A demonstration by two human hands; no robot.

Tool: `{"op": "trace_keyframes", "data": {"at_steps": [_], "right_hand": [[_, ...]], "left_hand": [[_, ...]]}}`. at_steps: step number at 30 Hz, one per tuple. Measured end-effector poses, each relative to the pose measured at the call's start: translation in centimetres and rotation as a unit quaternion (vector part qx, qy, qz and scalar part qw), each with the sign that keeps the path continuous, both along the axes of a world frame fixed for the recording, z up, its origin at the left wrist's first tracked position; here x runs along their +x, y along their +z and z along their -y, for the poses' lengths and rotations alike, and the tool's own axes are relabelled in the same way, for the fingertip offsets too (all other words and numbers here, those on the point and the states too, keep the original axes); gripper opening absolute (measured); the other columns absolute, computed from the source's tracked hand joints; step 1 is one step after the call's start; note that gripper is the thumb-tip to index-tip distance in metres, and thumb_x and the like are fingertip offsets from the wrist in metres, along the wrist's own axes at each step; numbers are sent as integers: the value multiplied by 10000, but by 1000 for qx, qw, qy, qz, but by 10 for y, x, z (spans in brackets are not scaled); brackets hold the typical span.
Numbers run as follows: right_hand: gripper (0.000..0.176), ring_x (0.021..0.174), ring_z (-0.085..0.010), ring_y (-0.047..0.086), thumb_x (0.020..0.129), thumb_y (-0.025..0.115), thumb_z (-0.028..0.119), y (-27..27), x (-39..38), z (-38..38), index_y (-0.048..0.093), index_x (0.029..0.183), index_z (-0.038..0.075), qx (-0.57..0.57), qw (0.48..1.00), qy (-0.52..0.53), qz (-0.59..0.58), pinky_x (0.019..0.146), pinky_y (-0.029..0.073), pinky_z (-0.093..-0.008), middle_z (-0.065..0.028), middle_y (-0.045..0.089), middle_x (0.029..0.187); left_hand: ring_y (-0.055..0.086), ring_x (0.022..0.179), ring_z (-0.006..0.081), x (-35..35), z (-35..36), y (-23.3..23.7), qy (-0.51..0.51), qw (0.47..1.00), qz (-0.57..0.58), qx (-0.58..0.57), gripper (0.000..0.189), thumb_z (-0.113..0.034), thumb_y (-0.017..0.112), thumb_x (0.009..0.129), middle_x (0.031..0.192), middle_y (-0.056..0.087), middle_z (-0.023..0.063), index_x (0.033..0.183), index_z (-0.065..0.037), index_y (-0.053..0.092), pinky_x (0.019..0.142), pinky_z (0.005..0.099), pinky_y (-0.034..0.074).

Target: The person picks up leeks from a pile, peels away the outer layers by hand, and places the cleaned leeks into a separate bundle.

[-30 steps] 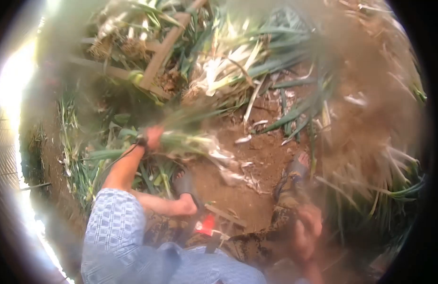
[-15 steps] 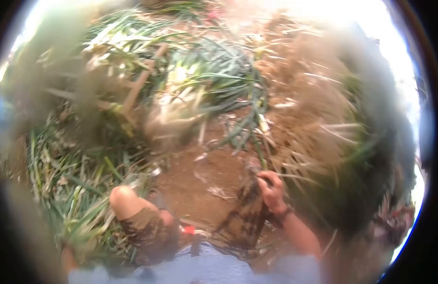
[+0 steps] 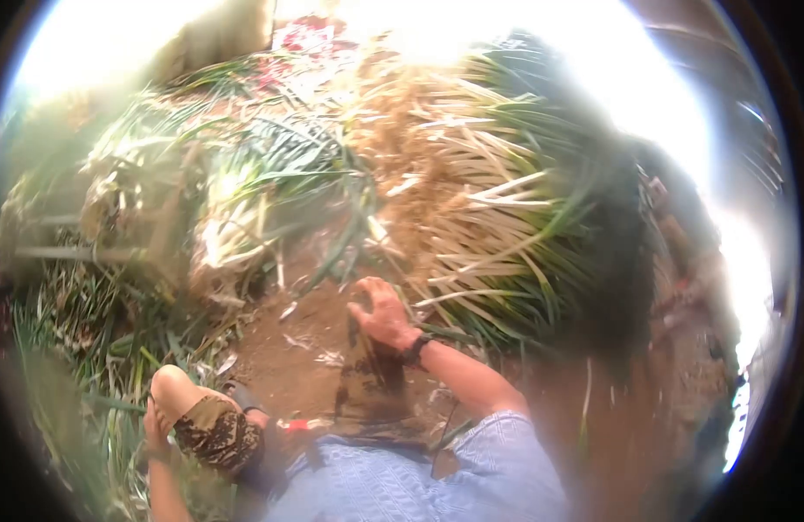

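Observation:
My right hand (image 3: 386,315) is over my right knee, its fingers apart and nothing visible in them. It is close to the near left edge of a large stack of green onions (image 3: 497,222), whose pale stems and roots point left. Beside my bent left knee (image 3: 171,391) is my left hand (image 3: 156,426), low at the left. Its fingers are mostly hidden and blurred, and a green leaf passes near it. A bundle of green onions (image 3: 276,178) lies ahead with white ends toward me.
Loose green leaves (image 3: 71,348) cover the ground at the left. Brown soil (image 3: 276,335) with dry scraps lies between my legs and the bundle. A blurry wooden frame (image 3: 171,226) stands at the left. Something red and white (image 3: 306,39) is at the back.
My view has swung to the right, so the onion stack sits further left. My right hand's curled fingers have spread. My left hand has come into view beside the left knee.

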State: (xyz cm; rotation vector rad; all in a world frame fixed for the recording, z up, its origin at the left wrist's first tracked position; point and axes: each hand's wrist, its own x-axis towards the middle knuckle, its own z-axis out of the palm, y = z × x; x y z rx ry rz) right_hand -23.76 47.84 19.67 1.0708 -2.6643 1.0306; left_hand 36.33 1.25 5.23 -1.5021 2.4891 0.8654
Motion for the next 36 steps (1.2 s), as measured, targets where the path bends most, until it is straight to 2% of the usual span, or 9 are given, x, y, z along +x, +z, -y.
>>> {"op": "trace_keyframes", "data": {"at_steps": [5, 9, 12, 15, 20, 24, 30, 32, 36], "right_hand": [[534, 1221, -372, 540, 854, 741, 328, 4, 5, -31, 595, 1255, 7, 0, 993, -57, 101, 1064, 416, -449, -223, 577, 1302], [458, 1161, -264, 599, 910, 713, 296, 27, 2, -30, 612, 1237, -8, -196, 916, -28, 347, 1028, 445, -353, -163, 660, 1206], [276, 1011, -151, 626, 962, 652, 147, 85, 17, 14, 613, 1200, 14, -294, 866, 66, 399, 899, 504, -284, -60, 675, 1095], [323, 976, -145, 635, 951, 678, 182, 46, 16, 70, 607, 1210, 3, -240, 842, 49, 480, 835, 522, -287, -65, 675, 1091], [406, 990, -169, 635, 902, 729, 245, -27, 0, 107, 624, 1189, -22, -61, 849, 102, 514, 850, 518, -309, -115, 682, 1085], [468, 997, -188, 650, 871, 764, 262, -52, -71, 122, 609, 1195, -39, 22, 880, 71, 468, 842, 535, -328, -150, 678, 1087], [573, 963, -245, 646, 756, 815, 303, -174, -259, 130, 601, 1153, -50, -17, 915, -106, 389, 836, 528, -370, -168, 673, 1025], [639, 1004, -311, 659, 723, 820, 305, -166, -299, 139, 582, 1203, -43, 28, 928, -163, 333, 874, 525, -408, -208, 677, 1066], [768, 1107, -444, 619, 709, 832, 398, -251, -396, 138, 555, 1254, -66, 248, 934, -193, 171, 950, 494, -500, -289, 646, 1173]], "left_hand": [[642, 903, 210, -197, -28, 27, -11, 942, -256, 219, 325, -292, 534, 984, 995, 699, 85, 1153, -39, 648, 787, 339, 508], [647, 862, 136, -274, -55, 71, 45, 724, -460, 512, 362, -363, 508, 1029, 984, 713, 37, 1088, -46, 674, 764, 288, 513], [650, 810, 115, -298, -44, 109, -10, 862, -347, 369, 324, -308, 525, 1038, 928, 714, 12, 976, -35, 688, 719, 247, 504], [662, 749, 116, -335, -45, 156, -151, 952, -218, 151, 297, -260, 554, 1024, 792, 696, 20, 858, -49, 681, 659, 253, 508], [684, 792, 150, -405, -95, 254, -112, 873, -386, 276, 216, -197, 559, 1018, 872, 700, 78, 977, -7, 654, 702, 283, 547], [704, 804, 213, -462, -136, 254, -87, 799, -475, 359, 170, -136, 574, 993, 929, 696, 123, 1057, 15, 619, 732, 336, 583], [675, 898, 226, -520, -164, 227, 21, 769, -368, 523, 148, -123, 556, 979, 930, 679, 134, 1037, 4, 608, 800, 383, 568], [629, 1036, 191, -513, -151, 212, 8, 716, -333, 614, 202, -146, 580, 979, 1094, 660, 119, 1120, -3, 608, 881, 329, 520], [626, 1097, 268, -565, -115, 204, -153, 780, -291, 532, 268, -126, 610, 930, 1091, 648, 173, 1154, 18, 580, 1001, 408, 475]]}}
